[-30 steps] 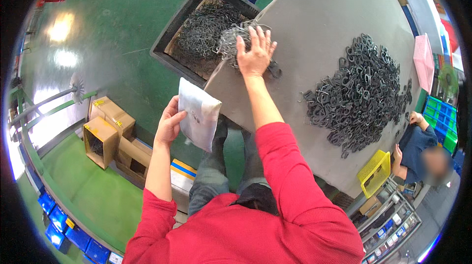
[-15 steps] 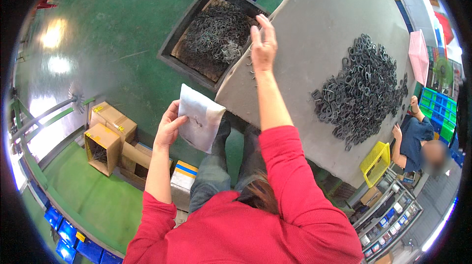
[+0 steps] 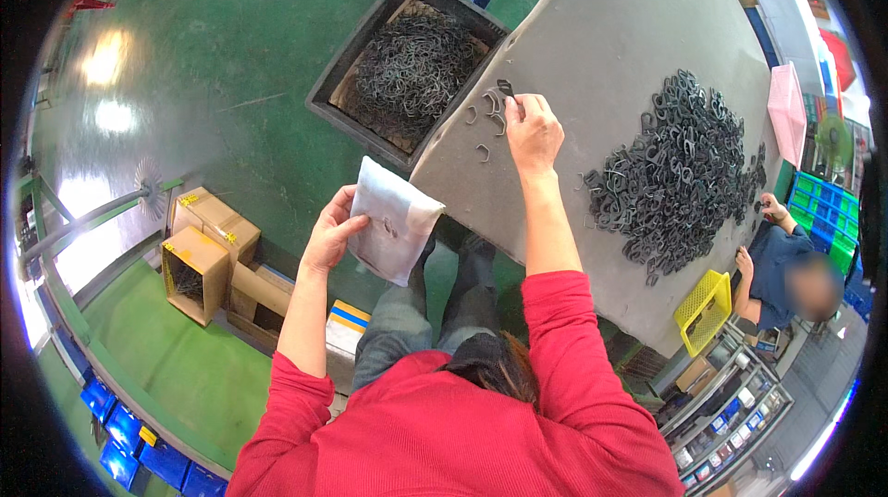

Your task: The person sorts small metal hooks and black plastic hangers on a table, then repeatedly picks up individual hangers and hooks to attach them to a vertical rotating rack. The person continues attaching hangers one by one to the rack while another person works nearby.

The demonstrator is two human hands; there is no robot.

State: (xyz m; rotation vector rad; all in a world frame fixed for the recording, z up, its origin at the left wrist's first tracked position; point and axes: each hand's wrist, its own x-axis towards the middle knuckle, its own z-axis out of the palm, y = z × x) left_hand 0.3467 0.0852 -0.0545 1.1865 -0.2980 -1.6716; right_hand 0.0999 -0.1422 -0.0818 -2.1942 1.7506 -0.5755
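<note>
The right hand [image 3: 535,133] reaches forward over the grey table [image 3: 638,25], thumb and fingers pinching a small black clip [image 3: 505,87] beside loose curved hooks [image 3: 483,155]. The left hand [image 3: 335,230] grips a soft, whitish pouch [image 3: 396,205] — thumb in front, other fingers behind. A black rectangular tray [image 3: 335,116] holds tangled wiry pieces [image 3: 416,67]; dark, looped clips [image 3: 680,173] lie heaped on the table.
</note>
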